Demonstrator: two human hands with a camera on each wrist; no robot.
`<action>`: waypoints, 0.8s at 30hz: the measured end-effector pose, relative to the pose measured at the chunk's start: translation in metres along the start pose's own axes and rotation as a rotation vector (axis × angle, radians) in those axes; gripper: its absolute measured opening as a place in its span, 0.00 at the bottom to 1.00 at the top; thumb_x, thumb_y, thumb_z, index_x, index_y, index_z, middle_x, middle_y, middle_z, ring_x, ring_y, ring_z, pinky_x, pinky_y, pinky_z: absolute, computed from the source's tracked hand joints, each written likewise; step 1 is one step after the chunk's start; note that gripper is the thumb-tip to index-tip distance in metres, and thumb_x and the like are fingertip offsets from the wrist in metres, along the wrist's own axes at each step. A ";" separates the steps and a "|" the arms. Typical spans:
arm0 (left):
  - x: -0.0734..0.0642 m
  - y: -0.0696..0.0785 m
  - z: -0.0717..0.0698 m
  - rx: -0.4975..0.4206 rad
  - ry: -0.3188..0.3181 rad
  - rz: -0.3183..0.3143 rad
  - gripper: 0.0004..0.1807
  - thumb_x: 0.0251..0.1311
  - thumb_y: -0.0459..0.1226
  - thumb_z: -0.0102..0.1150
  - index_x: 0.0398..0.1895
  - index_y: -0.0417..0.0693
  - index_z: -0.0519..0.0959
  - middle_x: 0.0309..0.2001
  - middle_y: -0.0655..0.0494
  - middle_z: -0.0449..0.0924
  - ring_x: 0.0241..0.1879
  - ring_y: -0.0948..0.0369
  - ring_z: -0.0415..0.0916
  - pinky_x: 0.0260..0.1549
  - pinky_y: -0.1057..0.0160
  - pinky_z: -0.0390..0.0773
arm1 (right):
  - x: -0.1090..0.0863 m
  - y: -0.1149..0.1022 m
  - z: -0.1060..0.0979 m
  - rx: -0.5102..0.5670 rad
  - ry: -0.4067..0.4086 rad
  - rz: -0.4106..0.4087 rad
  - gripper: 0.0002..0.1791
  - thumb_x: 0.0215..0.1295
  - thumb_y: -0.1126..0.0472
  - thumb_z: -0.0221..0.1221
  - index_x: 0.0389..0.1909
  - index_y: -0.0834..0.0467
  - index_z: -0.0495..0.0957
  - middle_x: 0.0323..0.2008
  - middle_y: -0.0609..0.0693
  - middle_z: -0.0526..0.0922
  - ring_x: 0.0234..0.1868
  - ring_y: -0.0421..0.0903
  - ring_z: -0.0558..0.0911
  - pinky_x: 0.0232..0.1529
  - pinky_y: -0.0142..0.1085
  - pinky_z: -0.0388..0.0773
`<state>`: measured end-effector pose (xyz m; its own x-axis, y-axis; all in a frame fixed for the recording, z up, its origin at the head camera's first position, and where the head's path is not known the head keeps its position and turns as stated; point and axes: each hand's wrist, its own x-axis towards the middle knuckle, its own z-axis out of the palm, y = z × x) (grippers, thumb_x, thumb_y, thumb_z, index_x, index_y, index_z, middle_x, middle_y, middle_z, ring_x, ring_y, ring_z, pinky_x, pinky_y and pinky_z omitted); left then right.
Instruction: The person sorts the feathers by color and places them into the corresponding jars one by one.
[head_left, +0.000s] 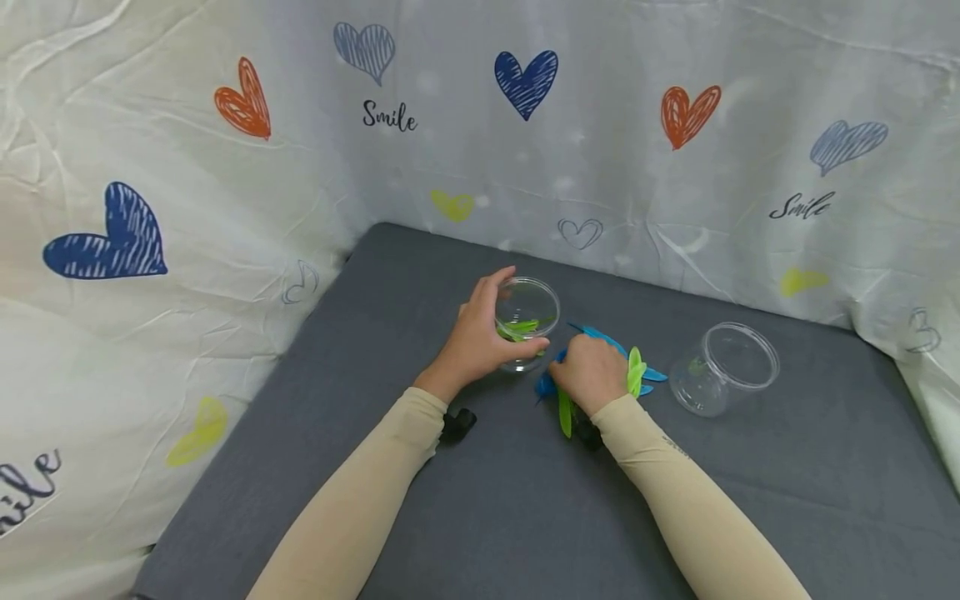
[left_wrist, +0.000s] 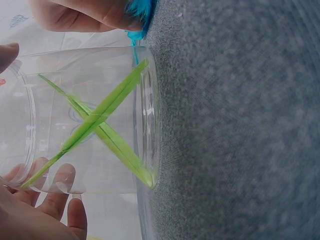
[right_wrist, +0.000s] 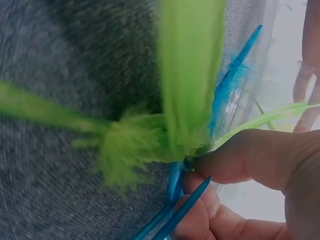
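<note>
An upright jar [head_left: 543, 310], mouth facing up, is gripped on the table [head_left: 517, 508] by the left hand [head_left: 476, 329], thumb and fingers spread round it. Inside, two green feathers [left_wrist: 101, 109] are crossed, their long axes slanting. Loose feathers [head_left: 636, 372] are pinched low by the right hand [head_left: 594, 371]; which ones cannot be told. Blue tips [head_left: 655, 376] are pointed toward a second jar [head_left: 723, 371].

From the head, looks forward and down over the grey table [head_left: 517, 533]; from each wrist, looks in close, sharing green feathers [left_wrist: 114, 96] with the head view.
</note>
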<state>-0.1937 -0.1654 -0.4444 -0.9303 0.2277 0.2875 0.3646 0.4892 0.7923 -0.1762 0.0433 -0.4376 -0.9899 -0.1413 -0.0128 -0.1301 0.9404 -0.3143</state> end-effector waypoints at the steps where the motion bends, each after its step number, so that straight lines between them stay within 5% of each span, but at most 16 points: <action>1: 0.000 0.001 0.000 -0.001 -0.001 -0.001 0.62 0.57 0.55 0.82 0.88 0.55 0.53 0.80 0.50 0.62 0.77 0.50 0.68 0.76 0.35 0.59 | 0.000 0.000 0.000 0.002 -0.003 0.002 0.29 0.67 0.57 0.65 0.08 0.49 0.62 0.09 0.45 0.59 0.11 0.46 0.67 0.14 0.36 0.56; 18: 0.002 0.001 0.002 0.001 0.004 0.005 0.62 0.57 0.56 0.81 0.88 0.55 0.53 0.81 0.50 0.62 0.77 0.51 0.68 0.75 0.35 0.59 | 0.000 0.003 -0.009 0.160 -0.036 0.032 0.29 0.64 0.55 0.62 0.05 0.48 0.62 0.09 0.43 0.58 0.10 0.42 0.57 0.14 0.34 0.51; 24: 0.001 0.002 0.001 0.001 0.001 -0.010 0.62 0.56 0.57 0.81 0.88 0.59 0.52 0.81 0.52 0.61 0.77 0.52 0.68 0.75 0.34 0.59 | -0.005 0.001 -0.026 0.314 0.004 0.010 0.19 0.66 0.53 0.64 0.15 0.52 0.81 0.11 0.44 0.70 0.13 0.44 0.70 0.16 0.35 0.63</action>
<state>-0.1942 -0.1630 -0.4431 -0.9340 0.2215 0.2802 0.3552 0.4921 0.7948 -0.1731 0.0532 -0.4133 -0.9913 -0.1306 -0.0137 -0.0972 0.8001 -0.5919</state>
